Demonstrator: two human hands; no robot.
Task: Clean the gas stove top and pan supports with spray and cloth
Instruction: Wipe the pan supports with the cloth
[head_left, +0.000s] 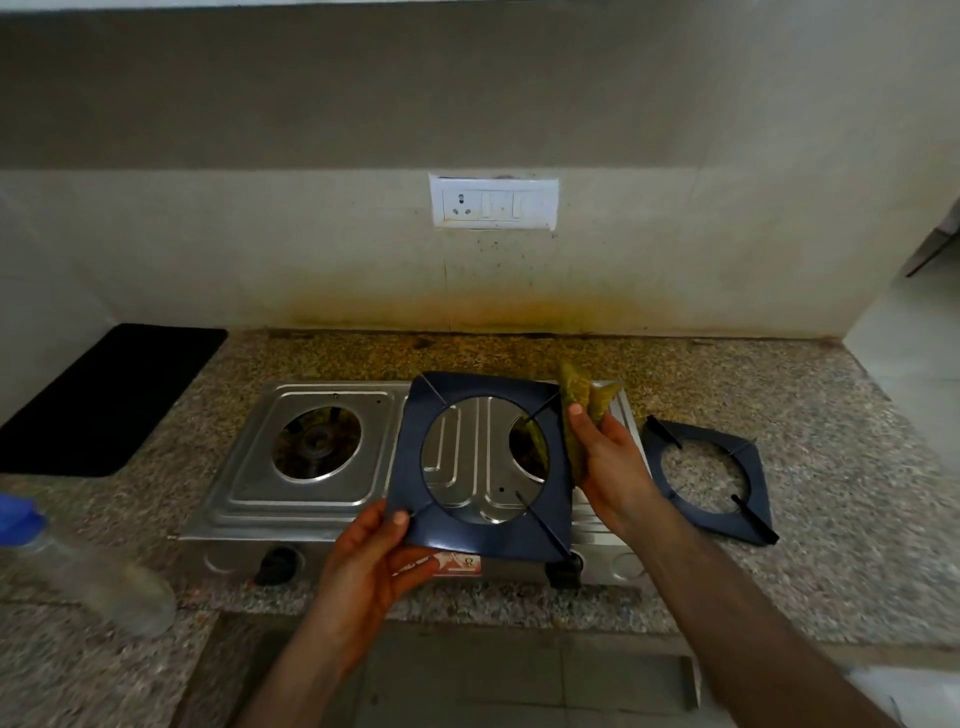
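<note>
A steel two-burner gas stove (311, 499) sits on the granite counter. Above its right burner I hold a dark blue square pan support (467, 530), tilted up. My left hand (374, 561) grips the support's lower left corner. My right hand (608, 467) holds a yellow-green cloth (582, 405) against the support's right edge. A second dark blue pan support (753, 499) lies flat on the counter to the right of the stove. The left burner (317, 441) is bare. A clear spray bottle with a blue top (88, 571) stands at the near left, blurred.
A black mat (104, 400) lies on the granite counter (857, 571) at the far left. A white socket plate (493, 202) is on the stained wall behind the stove. Two black knobs (278, 566) stick out of the stove's front.
</note>
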